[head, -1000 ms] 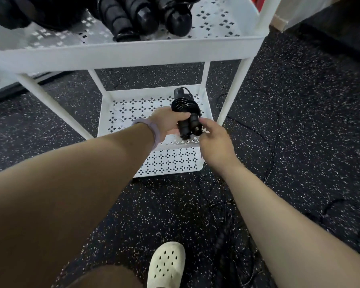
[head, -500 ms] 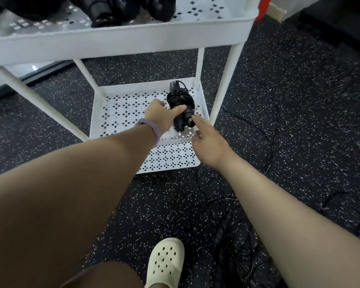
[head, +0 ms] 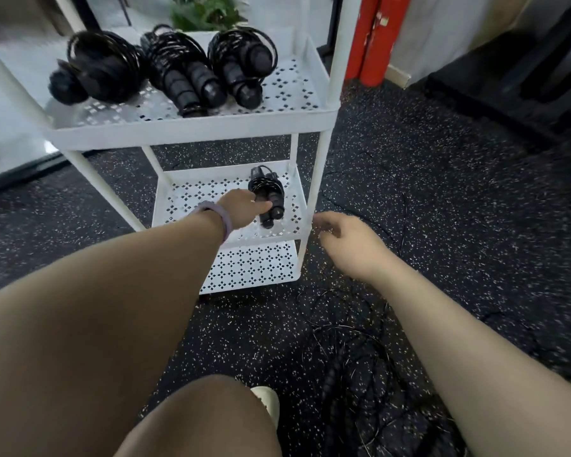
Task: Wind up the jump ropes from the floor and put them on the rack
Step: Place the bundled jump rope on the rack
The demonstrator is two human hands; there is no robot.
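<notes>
A wound jump rope [head: 268,198] is being set down on the middle shelf [head: 208,192] of the white rack [head: 192,128], toward its right side, with the handles laid side by side and the cord coiled round them so the bundle cannot spring apart. It is gripped by the left hand [head: 241,208], fingers wrapped round the near end of the handles; whether its weight is fully borne by the shelf cannot be told. A purple wristband [head: 219,216] is worn on that wrist.

The right hand [head: 346,240] is held off to the side of the rack's front right post [head: 312,206], empty, its fingers loosely curled and blurred with motion. Nothing is held by it.

On the top shelf, three more wound ropes [head: 178,65] are lined up in a row, handles pointing forward, which explains why the lower level is now being filled.

On the speckled rubber floor [head: 442,192], a loose tangle of black rope [head: 353,367] is left lying near the pale clog [head: 269,400], so the job is judged unfinished. A release of the bundle would be expected next, then a reach down to that tangle.
</notes>
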